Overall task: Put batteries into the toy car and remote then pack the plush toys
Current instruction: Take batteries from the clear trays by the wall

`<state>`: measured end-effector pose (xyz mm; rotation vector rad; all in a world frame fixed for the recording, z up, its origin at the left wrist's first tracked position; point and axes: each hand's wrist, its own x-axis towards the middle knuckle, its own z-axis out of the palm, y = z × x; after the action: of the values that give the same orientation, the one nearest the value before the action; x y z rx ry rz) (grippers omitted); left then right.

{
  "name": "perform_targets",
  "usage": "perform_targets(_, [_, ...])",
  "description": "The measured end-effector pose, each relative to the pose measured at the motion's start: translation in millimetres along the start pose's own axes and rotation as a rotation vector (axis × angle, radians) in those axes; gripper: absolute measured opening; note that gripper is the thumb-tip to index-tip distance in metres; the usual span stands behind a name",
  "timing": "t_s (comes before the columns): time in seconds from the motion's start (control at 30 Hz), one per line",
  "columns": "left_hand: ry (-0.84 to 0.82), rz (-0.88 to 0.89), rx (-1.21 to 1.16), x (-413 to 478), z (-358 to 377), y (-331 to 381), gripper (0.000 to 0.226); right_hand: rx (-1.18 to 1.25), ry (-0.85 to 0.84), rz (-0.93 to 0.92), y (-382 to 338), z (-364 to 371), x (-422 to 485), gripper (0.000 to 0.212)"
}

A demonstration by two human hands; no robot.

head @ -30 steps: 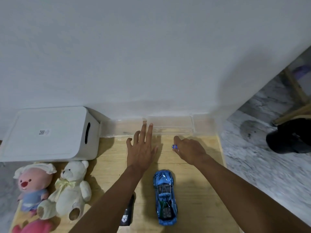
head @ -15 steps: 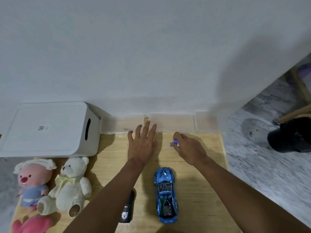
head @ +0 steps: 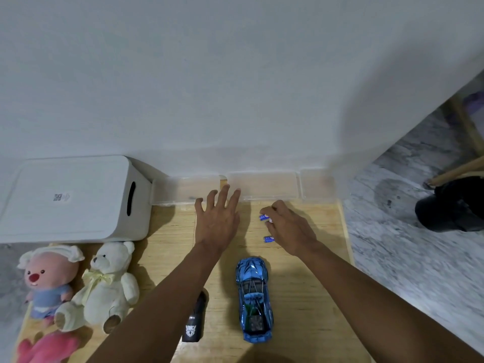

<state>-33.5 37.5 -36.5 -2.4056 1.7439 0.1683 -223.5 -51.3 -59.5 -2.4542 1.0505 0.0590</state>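
A blue toy car (head: 253, 297) lies on the wooden board (head: 309, 297), nose toward the wall. A black remote (head: 194, 320) lies left of it, partly under my left forearm. My left hand (head: 218, 221) rests flat on the board, fingers spread, fingertips at the clear plastic trays (head: 262, 188). My right hand (head: 286, 227) pinches a small blue battery (head: 263, 217) at its fingertips. A second blue battery (head: 268, 239) shows just below, at the edge of that hand; whether it is held or lying on the board I cannot tell.
A white lidded box (head: 73, 200) stands at the left against the wall. A pink plush (head: 49, 279), a white teddy bear (head: 107, 286) and another pink plush (head: 47, 348) sit in front of it. Grey marble floor and a black object (head: 450, 208) lie right of the board.
My right hand has drawn back a little from the trays, and a second battery now shows below its fingers. My left hand has slid slightly back.
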Motion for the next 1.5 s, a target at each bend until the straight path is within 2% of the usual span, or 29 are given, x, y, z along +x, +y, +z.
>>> perform_targets(0.1, [-0.012, -0.003, 0.009, 0.2, 0.0, -0.2, 0.061, 0.007, 0.031, -0.030, 1.2, -4.0, -8.6, 0.045])
perform_targets(0.23, [-0.003, -0.011, -0.002, -0.6, 0.1, -1.1, 0.062, -0.032, -0.101, -0.106, 14.8, -7.4, -33.8, 0.089])
perform_targets(0.3, [0.006, -0.012, 0.008, -1.5, 1.0, -0.9, 0.062, -0.056, -0.135, -0.142, 22.7, -4.6, -40.0, 0.098])
perform_targets(0.43, [0.011, -0.010, 0.021, -1.6, 1.2, 0.4, 0.063, 0.072, -0.123, -0.093, 22.5, -1.5, -33.1, 0.087])
perform_targets(0.57, [0.015, -0.001, 0.041, -1.3, 0.8, -0.4, 0.063, 0.161, -0.098, -0.086, 19.9, -4.7, -22.0, 0.054])
perform_targets(0.73, [0.027, 0.010, 0.041, -1.1, 0.8, -0.6, 0.062, 0.085, -0.085, -0.115, 11.9, -12.4, -3.0, 0.032])
perform_targets(0.87, [0.035, 0.010, 0.023, -1.5, 2.8, -0.7, 0.063, -0.061, 0.057, -0.149, 5.1, -11.2, 6.2, 0.028])
perform_targets(1.0, [0.055, 0.015, 0.016, -1.2, 1.5, -1.9, 0.063, -0.106, 0.179, -0.139, 0.7, -2.2, 9.8, 0.022])
perform_targets(1.1, [0.069, 0.013, -0.005, -0.1, 2.2, -3.1, 0.059, -0.166, 0.319, -0.175, -1.5, -0.7, 5.8, 0.028])
perform_targets(1.23, [0.156, 0.012, -0.056, 6.6, 0.7, -4.2, 0.044, -0.254, 0.530, -0.048, 2.8, -12.3, 1.0, 0.041])
perform_targets(1.37, [0.194, 0.011, -0.015, 13.7, -1.2, -3.0, 0.030, -0.289, 0.540, -0.099, 24.5, -7.0, 0.9, 0.042])
perform_targets(1.5, [0.152, 0.013, -0.002, 12.3, -3.9, -0.7, 0.032, -0.322, 0.484, -0.098, 25.0, -4.4, -1.8, 0.039])
